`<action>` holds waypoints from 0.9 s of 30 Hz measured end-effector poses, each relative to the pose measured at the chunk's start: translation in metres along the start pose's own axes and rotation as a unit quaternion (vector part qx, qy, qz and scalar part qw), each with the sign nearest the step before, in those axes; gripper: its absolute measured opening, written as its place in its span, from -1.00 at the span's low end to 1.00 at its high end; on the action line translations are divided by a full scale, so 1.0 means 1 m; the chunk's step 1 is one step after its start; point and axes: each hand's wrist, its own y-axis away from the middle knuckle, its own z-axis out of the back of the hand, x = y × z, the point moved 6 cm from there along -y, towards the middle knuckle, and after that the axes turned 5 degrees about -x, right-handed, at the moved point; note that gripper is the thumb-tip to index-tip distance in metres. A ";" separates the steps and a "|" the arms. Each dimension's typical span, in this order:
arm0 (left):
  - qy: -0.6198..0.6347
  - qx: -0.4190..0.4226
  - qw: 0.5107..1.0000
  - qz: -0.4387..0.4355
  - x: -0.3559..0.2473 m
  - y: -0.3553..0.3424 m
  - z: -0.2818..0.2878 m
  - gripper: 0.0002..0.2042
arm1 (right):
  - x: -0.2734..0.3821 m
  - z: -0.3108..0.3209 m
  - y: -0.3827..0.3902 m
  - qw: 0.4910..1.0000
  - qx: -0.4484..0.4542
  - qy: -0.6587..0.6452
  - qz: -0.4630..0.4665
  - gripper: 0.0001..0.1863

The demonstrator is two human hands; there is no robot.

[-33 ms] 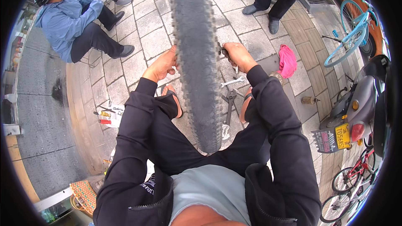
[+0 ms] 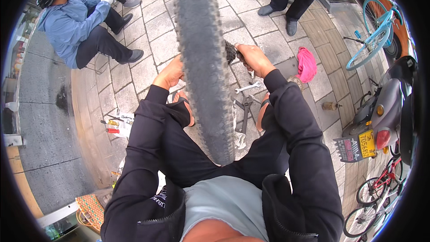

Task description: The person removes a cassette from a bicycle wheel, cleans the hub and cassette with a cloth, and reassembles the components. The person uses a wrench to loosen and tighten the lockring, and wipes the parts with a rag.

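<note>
A bicycle wheel with a worn, knobbly tyre [image 2: 199, 58] stands upright between my legs, its top leaning slightly left. My left hand [image 2: 170, 73] reaches in at the wheel's left side, its fingers hidden behind the tyre. On the other side a dark cassette of sprockets [image 2: 230, 53] sticks out from the wheel. My right hand [image 2: 256, 59] is closed at the outer end of the cassette, around something dark that I cannot make out. Below it on the paving lie an open-ended spanner [image 2: 248, 88] and a dark adjustable wrench [image 2: 246, 114].
A pink cloth [image 2: 307, 65] and a small jar [image 2: 330, 106] lie to the right. More tools, one a red-handled screwdriver [image 2: 113, 130], are at the left. A seated person [image 2: 80, 27] and a standing person [image 2: 300, 0] are nearby. A parked scooter [image 2: 380, 107] stands at right.
The wheel's upper part has tilted to the left, and the cassette beside my right hand now shows more. My left hand has shifted slightly and its fingers have gone behind the tyre.
</note>
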 end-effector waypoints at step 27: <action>-0.074 -0.082 0.993 -0.039 -0.022 0.032 -0.018 -0.32 | 0.016 -0.007 0.010 0.970 -0.009 0.194 0.145 -0.34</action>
